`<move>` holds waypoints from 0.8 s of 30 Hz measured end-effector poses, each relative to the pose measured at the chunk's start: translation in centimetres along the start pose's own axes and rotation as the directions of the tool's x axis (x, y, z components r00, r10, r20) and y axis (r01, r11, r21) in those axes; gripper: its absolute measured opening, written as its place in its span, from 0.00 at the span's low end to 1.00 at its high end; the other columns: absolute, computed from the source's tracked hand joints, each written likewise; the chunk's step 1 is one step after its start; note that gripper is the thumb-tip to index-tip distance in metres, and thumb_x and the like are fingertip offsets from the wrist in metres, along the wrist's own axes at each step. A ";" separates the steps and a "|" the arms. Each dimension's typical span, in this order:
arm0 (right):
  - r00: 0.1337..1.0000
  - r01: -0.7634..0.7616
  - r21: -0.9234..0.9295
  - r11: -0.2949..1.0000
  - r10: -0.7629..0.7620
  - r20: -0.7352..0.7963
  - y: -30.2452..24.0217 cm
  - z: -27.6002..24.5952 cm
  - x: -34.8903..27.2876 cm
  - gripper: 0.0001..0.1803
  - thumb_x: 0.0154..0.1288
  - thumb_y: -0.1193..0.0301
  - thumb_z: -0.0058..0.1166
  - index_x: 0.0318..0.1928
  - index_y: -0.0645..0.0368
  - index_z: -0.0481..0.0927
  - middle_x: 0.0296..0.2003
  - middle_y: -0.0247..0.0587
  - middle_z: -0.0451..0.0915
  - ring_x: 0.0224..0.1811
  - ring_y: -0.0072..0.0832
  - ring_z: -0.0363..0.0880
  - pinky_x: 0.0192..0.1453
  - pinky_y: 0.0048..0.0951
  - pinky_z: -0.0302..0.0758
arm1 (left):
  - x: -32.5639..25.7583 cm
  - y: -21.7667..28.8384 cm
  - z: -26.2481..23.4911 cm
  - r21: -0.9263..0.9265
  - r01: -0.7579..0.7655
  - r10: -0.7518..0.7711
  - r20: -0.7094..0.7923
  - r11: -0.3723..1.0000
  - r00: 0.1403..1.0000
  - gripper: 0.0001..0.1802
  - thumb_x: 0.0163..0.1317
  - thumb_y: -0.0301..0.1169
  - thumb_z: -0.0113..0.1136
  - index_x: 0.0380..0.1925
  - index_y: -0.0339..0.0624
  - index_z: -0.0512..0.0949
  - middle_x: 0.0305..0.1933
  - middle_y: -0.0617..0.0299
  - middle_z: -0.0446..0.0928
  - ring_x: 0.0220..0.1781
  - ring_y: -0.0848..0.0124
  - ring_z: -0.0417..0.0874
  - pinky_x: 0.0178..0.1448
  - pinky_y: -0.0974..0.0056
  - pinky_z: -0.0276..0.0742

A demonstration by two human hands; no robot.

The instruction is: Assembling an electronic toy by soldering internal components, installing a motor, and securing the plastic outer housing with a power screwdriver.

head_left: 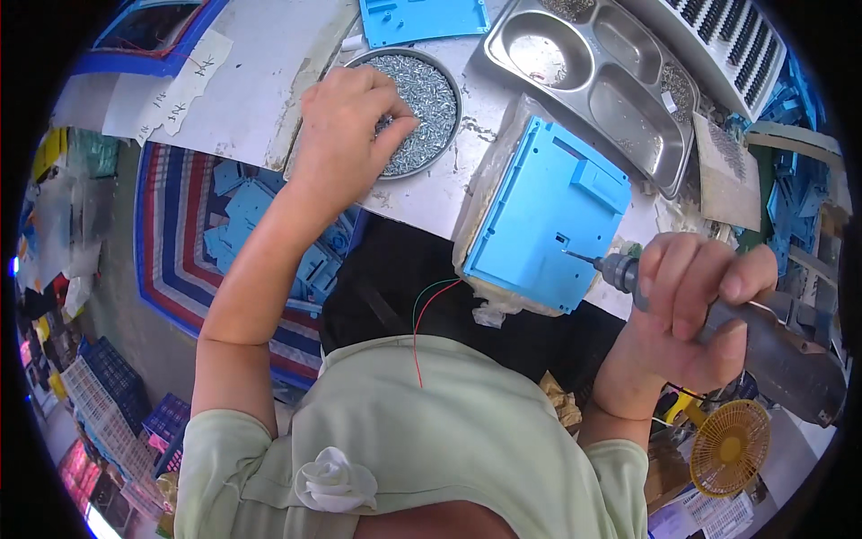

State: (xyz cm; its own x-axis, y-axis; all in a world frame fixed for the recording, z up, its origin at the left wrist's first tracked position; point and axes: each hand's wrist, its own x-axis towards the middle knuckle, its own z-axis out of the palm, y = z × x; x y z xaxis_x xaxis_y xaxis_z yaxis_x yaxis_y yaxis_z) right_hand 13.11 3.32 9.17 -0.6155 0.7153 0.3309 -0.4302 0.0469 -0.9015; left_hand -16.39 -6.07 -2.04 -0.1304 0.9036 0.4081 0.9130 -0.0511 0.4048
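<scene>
My left hand reaches into a round metal dish of small silvery screws, thumb and fingertips pinched together over them. Whether a screw is between those fingertips is too small to tell. In my right hand is a dark electric screwdriver, its bit pointing left toward a blue plastic housing. The bit's tip appears close to a small dark slot in that housing; contact cannot be made out. The housing lies on a pad wrapped in clear plastic at the table's near edge, with red and green wires hanging beside it.
A steel compartment tray with small parts stands behind the housing, beside a white rack of black pieces. Another blue panel lies beyond the screws. A striped bag holds blue parts. A yellow fan sits at the lower right.
</scene>
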 end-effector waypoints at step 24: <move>0.994 0.024 -0.227 0.974 0.000 0.106 -0.3 -1.0 -7.1 0.17 0.63 0.65 0.71 0.33 0.54 0.71 0.18 0.35 0.75 0.17 0.31 0.74 0.27 0.35 0.75 | -0.5 10.8 3.6 -0.469 -0.352 0.457 0.130 0.810 0.880 0.09 0.59 0.24 0.69 0.35 0.39 0.77 0.59 0.55 0.84 0.67 0.55 0.81 0.69 0.44 0.75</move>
State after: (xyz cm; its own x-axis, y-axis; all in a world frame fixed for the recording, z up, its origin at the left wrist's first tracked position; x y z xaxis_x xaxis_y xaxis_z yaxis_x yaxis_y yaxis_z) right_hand 18.28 -1.08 6.81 -0.6824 0.6371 0.3583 -0.2837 0.2209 -0.9331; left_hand -5.05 -5.53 -0.79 0.3532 0.8270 0.4375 0.6042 -0.5586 0.5683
